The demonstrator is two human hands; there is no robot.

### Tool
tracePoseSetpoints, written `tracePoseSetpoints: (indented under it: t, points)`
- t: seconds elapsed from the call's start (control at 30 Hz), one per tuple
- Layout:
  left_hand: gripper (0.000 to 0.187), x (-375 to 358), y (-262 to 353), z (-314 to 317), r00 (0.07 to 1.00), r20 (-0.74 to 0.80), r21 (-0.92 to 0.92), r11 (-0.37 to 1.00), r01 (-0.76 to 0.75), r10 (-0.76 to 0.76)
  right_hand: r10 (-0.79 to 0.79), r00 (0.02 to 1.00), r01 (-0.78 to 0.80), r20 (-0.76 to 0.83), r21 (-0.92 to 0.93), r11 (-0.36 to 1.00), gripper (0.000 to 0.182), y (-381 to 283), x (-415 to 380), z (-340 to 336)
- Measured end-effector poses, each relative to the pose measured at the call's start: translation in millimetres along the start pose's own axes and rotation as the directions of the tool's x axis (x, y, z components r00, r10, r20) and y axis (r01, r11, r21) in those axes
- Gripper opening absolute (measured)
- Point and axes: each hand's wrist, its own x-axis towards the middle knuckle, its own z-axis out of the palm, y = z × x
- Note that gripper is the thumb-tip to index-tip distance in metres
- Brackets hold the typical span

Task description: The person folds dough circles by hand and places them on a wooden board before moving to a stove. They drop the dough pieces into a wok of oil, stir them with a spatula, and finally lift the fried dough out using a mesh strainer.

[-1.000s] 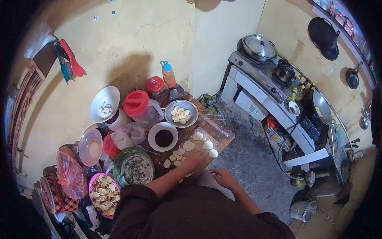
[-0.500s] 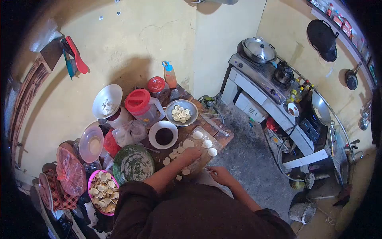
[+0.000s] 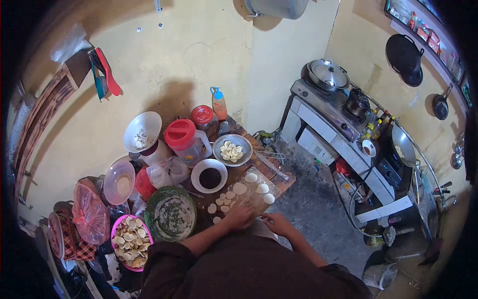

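Observation:
My left hand (image 3: 240, 215) is over the near edge of a board (image 3: 257, 200), its fingers curled down; whatever is in them is hidden. My right hand (image 3: 277, 223) is just off the board's near right edge, fingers drawn together, and anything they grip is too small to make out. Round, flat, pale dough discs lie on the board, larger ones (image 3: 262, 189) to the right and smaller ones (image 3: 225, 209) to the left. Behind them stand a white bowl of dark liquid (image 3: 209, 178) and a metal strainer (image 3: 246, 149) with pale discs in it.
A green basin (image 3: 169, 195) dusted white and a pink basket (image 3: 115, 238) of pale sliced pieces stand to the left. At the back are a red-lidded pitcher (image 3: 181, 134), a jar and a blue-capped bottle (image 3: 219, 107). A stove (image 3: 323, 102) stands across the floor.
My left hand has drawn back from the middle of the board to its near edge, closer to my right hand. The right hand stays almost in place. The view has tilted up slightly.

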Motion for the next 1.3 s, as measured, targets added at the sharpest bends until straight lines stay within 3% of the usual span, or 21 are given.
tracePoseSetpoints:
  t: [0.13,0.2,0.3,0.37,0.47,0.53,0.6,0.63,0.67,0.7,0.73,0.8,0.83,0.9,1.0,1.13,1.23,1.3]
  points:
    - [0.064,2.0,5.0,3.3,0.998,0.0,-0.024,0.998,0.063,-0.063,0.032,0.999,-0.034,0.037,0.042,0.999,0.033,6.3,-0.1,1.0]
    - [0.076,1.4,11.1,0.9,0.991,0.071,0.18,0.978,0.101,-0.115,0.032,0.998,-0.034,0.051,0.033,0.999,0.034,10.9,-0.4,3.9]
    - [0.091,-7.0,8.7,10.9,0.986,0.104,0.147,0.983,0.112,-0.128,-0.03,1.0,0.03,0.005,-0.043,0.999,0.033,8.5,7.0,-0.2]
    - [0.095,-3.4,3.9,15.9,0.979,0.148,0.149,0.982,0.115,-0.137,0.063,0.995,-0.062,0.075,-0.014,0.998,0.032,-3.5,8.3,-3.1]
    - [0.099,-4.2,12.3,6.5,0.963,0.2,0.162,0.975,0.149,-0.181,0.042,0.993,-0.032,0.112,-0.092,0.995,0.031,-13.7,17.0,-7.0]
    - [0.099,0.4,10.4,2.8,0.953,0.222,0.174,0.97,0.167,-0.204,0.016,0.998,-0.012,0.066,-0.051,0.999,0.029,-6.3,23.9,-3.8]
    - [0.096,-2.3,11.0,14.4,0.947,0.23,0.239,0.956,0.168,-0.224,0.008,0.999,-0.008,0.038,0.002,1.0,0.03,-5.3,22.2,1.8]
    - [0.096,-3.8,10.1,13.1,0.944,0.242,0.227,0.959,0.17,-0.225,0.061,0.997,-0.056,0.049,-0.096,0.994,0.027,-11.3,24.9,-1.4]
    - [0.085,0.4,0.3,8.5,0.946,0.246,0.149,0.973,0.177,-0.21,0.108,0.993,-0.096,0.052,-0.197,0.976,0.025,-15.2,26.6,-2.2]
    - [0.074,6.4,-8.2,2.7,0.951,0.241,0.075,0.98,0.182,-0.195,0.107,0.993,-0.094,0.054,-0.2,0.975,0.025,-16.1,27.8,0.4]
    - [0.074,11.3,-13.8,-1.0,0.952,0.236,0.078,0.98,0.182,-0.196,0.101,0.994,-0.106,-0.039,-0.172,0.979,0.023,-16.6,32.4,3.4]
    - [0.048,17.5,-21.9,-4.6,0.946,0.054,-0.03,0.946,0.322,-0.32,0.099,0.985,-0.119,-0.14,-0.137,0.983,0.022,-18.9,44.2,11.4]
    - [0.048,18.2,-21.4,-0.8,0.946,0.056,-0.032,0.947,0.32,-0.318,0.094,0.981,-0.122,-0.171,-0.164,0.979,0.021,-19.8,50.1,15.5]
    - [0.031,17.2,-18.8,9.9,0.95,-0.141,0.042,0.957,0.288,-0.28,0.087,0.977,-0.125,-0.197,-0.19,0.974,0.021,-16.7,57.6,26.6]
    - [0.029,21.6,-20.6,32.3,0.95,-0.142,0.148,0.943,0.299,-0.279,0.022,0.971,-0.09,-0.238,-0.279,0.956,0.021,-13.4,65.7,37.5]
    - [0.026,24.0,-19.0,33.7,0.922,-0.152,0.068,0.927,0.37,-0.357,0.021,0.959,-0.086,-0.281,-0.222,0.971,0.021,-13.3,68.5,42.9]
    - [0.026,29.2,-25.3,31.3,0.909,-0.076,-0.089,0.911,0.403,-0.41,0.054,0.965,-0.115,-0.258,-0.228,0.967,0.023,-3.9,71.5,48.6]
    - [0.029,26.4,-28.0,22.8,0.9,-0.07,-0.329,0.862,0.385,-0.429,0.044,0.966,-0.107,-0.254,-0.243,0.964,0.024,-1.5,75.4,45.2]
